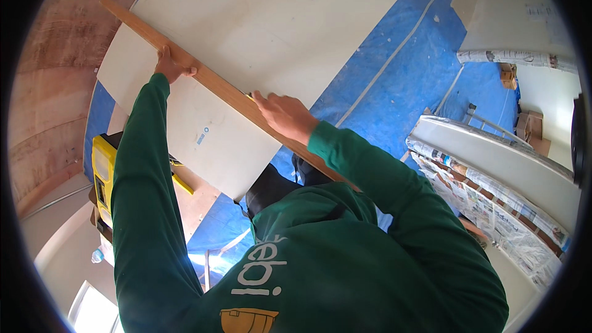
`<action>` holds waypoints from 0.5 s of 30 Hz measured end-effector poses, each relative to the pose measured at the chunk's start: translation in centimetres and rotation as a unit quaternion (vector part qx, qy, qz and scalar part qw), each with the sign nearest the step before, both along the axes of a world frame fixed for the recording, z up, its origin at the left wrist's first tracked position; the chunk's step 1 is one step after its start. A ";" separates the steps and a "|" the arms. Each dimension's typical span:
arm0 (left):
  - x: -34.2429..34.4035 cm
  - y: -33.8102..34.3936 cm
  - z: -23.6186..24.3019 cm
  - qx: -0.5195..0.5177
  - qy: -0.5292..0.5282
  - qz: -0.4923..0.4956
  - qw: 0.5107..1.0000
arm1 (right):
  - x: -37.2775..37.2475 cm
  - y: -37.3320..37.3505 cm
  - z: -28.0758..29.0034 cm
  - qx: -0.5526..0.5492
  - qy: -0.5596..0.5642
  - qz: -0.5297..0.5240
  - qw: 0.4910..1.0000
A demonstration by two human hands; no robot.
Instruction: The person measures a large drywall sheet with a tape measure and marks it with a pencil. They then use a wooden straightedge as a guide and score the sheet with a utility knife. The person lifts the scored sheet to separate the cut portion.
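A long brown wooden plank (228,92) lies slantwise across a large pale sheet of board (277,18), running from the far left toward my body. My left hand (171,66) grips the plank's upper part, thumb apart from the fingers. Farther down, my right hand (287,114) is closed beside the plank's right edge. Between its fingertips shows a small, slim yellow tool (250,96); most of it is hidden, so its exact kind is unclear. The board's narrower part (216,139) shows left of the plank.
Blue sheeting (394,55) covers the floor at right. A yellow-and-black case or lamp (103,163) stands left of my arm, near a yellow-handled tool (182,184). Newspaper-covered edging (487,191) curves along the right. A ladder (493,126) and cardboard boxes (531,129) lie beyond.
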State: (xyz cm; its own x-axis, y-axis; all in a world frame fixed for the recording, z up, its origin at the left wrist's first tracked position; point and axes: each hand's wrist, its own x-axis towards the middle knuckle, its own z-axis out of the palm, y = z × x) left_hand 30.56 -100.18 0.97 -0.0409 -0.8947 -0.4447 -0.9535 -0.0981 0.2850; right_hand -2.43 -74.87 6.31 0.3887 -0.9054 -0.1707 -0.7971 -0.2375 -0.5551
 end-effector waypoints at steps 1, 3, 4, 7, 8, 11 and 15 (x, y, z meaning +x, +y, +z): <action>0.0 0.0 0.1 -0.001 -0.001 -0.001 1.000 | -0.7 1.1 0.6 0.014 0.004 0.000 1.000; -0.1 0.0 0.3 0.006 -0.008 -0.003 1.000 | -2.1 3.3 1.7 0.047 0.013 0.000 0.999; -0.2 0.0 0.4 0.015 -0.013 -0.006 1.000 | -2.8 4.6 2.1 0.066 0.019 -0.002 0.998; -0.3 0.1 0.8 0.027 -0.012 -0.007 1.000 | -5.0 8.2 2.8 0.087 0.018 -0.008 0.996; -0.3 0.1 0.8 0.029 -0.006 0.000 1.000 | -5.8 9.5 2.9 0.086 0.015 -0.010 0.996; 0.3 -0.1 0.0 0.022 -0.009 0.000 1.000 | -8.5 13.5 3.7 0.091 0.023 -0.008 0.996; 1.7 -0.9 -3.0 0.018 -0.031 -0.027 0.999 | -13.2 18.5 6.6 0.282 0.191 0.008 0.940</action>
